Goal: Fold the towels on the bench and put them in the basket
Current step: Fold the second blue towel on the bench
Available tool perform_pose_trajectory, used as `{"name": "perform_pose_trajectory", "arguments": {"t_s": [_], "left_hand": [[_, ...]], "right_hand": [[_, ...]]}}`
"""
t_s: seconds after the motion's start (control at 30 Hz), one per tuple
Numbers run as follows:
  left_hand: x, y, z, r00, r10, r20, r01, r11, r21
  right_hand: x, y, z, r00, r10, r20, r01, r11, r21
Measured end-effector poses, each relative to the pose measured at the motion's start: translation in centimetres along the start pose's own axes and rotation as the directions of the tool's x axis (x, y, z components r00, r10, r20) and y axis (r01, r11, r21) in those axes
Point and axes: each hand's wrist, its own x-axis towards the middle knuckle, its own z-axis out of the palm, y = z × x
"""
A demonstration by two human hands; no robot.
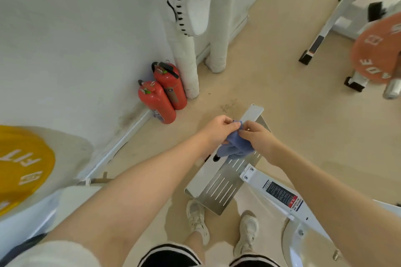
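Both hands are up in front of the body, holding one small blue towel [235, 145] between them. The left hand [219, 130] pinches the top edge of the cloth with its fingertips. The right hand [258, 136] pinches the same edge just beside it, so the two grips nearly touch. The rest of the towel hangs bunched below the grips, over a slotted metal plate [219, 191] of a gym machine. Neither bench nor basket is in view.

Handling, as a judgement: the towel looks light, thin and fully limp. It won't hold a shape and will sag wherever it is not pinched. It is not fragile or slippery. The best hold is on two adjacent corners along one edge, the hands spread apart so the cloth falls flat; the present grips look too close together for a clean fold. The step looks like finding the corners before the first fold.

Away from the grips, far to the left by the wall, stand two red fire extinguishers [162, 97]. A yellow weight plate [21, 165] is far left and an orange weight plate [377, 50] far right.
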Motion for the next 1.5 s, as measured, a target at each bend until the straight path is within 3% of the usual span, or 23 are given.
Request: {"name": "perform_pose_trajectory", "arguments": {"t_s": [0.07, 0.17, 0.3, 0.37, 0.5, 0.57, 0.67, 0.8, 0.97, 1.13, 1.27, 1.4, 1.5], "left_hand": [[-2.6, 0.8, 0.0, 0.998, -0.027, -0.061, 0.024, 0.998, -0.050], [-7.1, 1.0, 0.0, 0.988, -0.019, -0.155, 0.000, 0.992, -0.122], [-13.5, -0.9, 1.1, 0.956, -0.010, -0.293, -0.036, 0.988, -0.151], [-16.4, -1.9, 1.9, 0.916, -0.034, -0.400, -0.065, 0.971, -0.232], [-22.2, -4.0, 2.9, 0.790, -0.142, -0.597, -0.141, 0.905, -0.402], [-25.5, -5.6, 3.0, 0.738, -0.193, -0.647, -0.221, 0.836, -0.502], [-30.9, -8.4, 2.4, 0.689, -0.290, -0.665, -0.374, 0.644, -0.668], [-38.0, -13.4, 1.4, 0.574, -0.366, -0.732, -0.519, 0.528, -0.672], [-47.5, -20.4, 0.7, 0.532, -0.375, -0.759, -0.466, 0.619, -0.632], [-57.8, -29.4, -0.5, 0.436, -0.354, -0.827, -0.565, 0.608, -0.558], [-66.3, -37.8, -1.2, 0.307, -0.430, -0.849, -0.614, 0.592, -0.522], [-72.4, -44.8, -2.5, 0.123, -0.570, -0.812, -0.553, 0.640, -0.533], [-74.9, -48.7, -4.4, -0.003, -0.541, -0.841, -0.322, 0.797, -0.511]], "right_hand": [[-1.9, -1.3, 0.6, 0.999, -0.034, 0.036, 0.037, 0.995, -0.094], [-4.6, -2.5, 0.9, 0.988, -0.095, 0.119, 0.108, 0.989, -0.102], [-8.2, -3.5, 2.1, 0.918, -0.138, 0.371, 0.222, 0.956, -0.193], [-9.9, -3.5, 3.3, 0.885, -0.169, 0.433, 0.297, 0.922, -0.247], [-13.7, -3.3, 6.9, 0.840, -0.381, 0.386, 0.498, 0.825, -0.268], [-16.6, -2.7, 9.5, 0.745, -0.480, 0.464, 0.619, 0.757, -0.212], [-21.0, -1.6, 13.8, 0.592, -0.515, 0.620, 0.739, 0.653, -0.163], [-26.0, -0.9, 20.3, 0.413, -0.538, 0.734, 0.874, 0.462, -0.153], [-31.7, 1.7, 28.9, 0.307, -0.523, 0.795, 0.951, 0.210, -0.228], [-37.6, 5.1, 39.2, 0.336, -0.513, 0.790, 0.941, 0.142, -0.308], [-41.2, 7.9, 46.6, 0.361, -0.484, 0.797, 0.915, 0.017, -0.404], [-45.3, 10.1, 53.4, 0.372, -0.422, 0.827, 0.924, 0.089, -0.371], [-48.1, 11.1, 58.4, 0.315, -0.356, 0.880, 0.949, 0.140, -0.283]]}}
